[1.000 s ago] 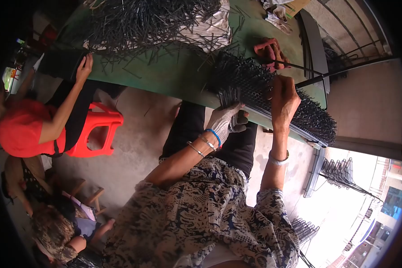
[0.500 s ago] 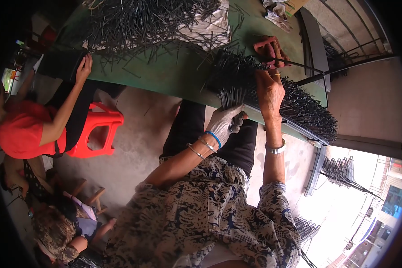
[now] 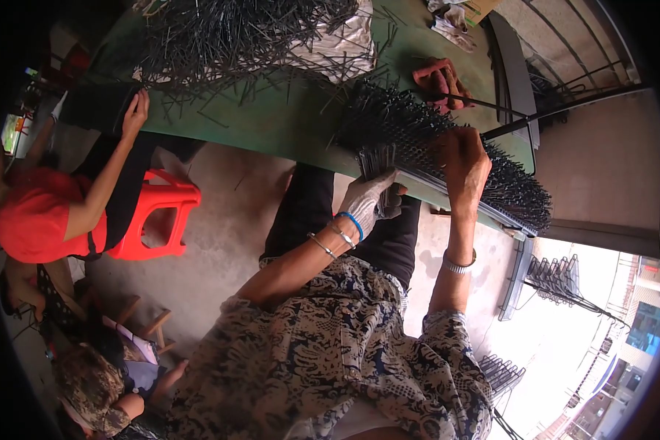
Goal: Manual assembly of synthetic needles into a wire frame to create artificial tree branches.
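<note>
My left hand (image 3: 368,199), in a pale glove with dark patches, grips a bundle of thin dark rods (image 3: 378,160) that stand up out of the fist. It is at the near edge of a long perforated rack (image 3: 412,145) packed with black rods. My right hand (image 3: 467,165) is bare and hangs over the rack's middle, next to a stretch of uncovered holes. Its fingers are closed in a pinch, turned downward; whatever is between them is hidden.
A tangled heap of loose dark rods (image 3: 235,37) lies on pale sheeting on the green table (image 3: 271,121). A reddish cloth item (image 3: 441,82) is behind the rack. On the left, a person in red (image 3: 40,220) works near a red stool (image 3: 158,216). Another person sits lower left.
My right hand has moved right and toward me along the rack, uncovering a patch of holes. My left hand keeps its grip on the rods, nearly in place.
</note>
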Tool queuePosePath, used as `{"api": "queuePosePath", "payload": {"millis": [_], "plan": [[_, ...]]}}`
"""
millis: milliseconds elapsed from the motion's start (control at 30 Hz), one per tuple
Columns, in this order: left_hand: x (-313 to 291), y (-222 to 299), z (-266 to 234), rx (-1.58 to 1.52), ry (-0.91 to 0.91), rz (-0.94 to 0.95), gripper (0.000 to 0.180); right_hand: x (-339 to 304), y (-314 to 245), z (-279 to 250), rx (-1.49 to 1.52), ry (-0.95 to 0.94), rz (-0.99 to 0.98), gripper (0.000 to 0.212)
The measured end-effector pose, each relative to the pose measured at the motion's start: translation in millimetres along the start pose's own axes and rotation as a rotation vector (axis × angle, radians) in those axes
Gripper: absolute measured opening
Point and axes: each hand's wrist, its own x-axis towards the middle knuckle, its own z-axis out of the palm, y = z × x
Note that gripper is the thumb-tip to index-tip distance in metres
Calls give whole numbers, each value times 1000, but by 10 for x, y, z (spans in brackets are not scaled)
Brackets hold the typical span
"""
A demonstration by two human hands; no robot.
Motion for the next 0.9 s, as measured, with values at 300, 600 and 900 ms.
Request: {"api": "queuePosePath", "payload": {"millis": [300,600,900], "plan": [[-52,18,36,-2,20,-3,17,192,106,184,-281,323,-281,6],[-164,72,82,66,41,-53,19,156,288,181,-324,170,-177,9],[-248,95,58,48,-13,-10,19,41,205,168,-234,-27,-232,17]]}}
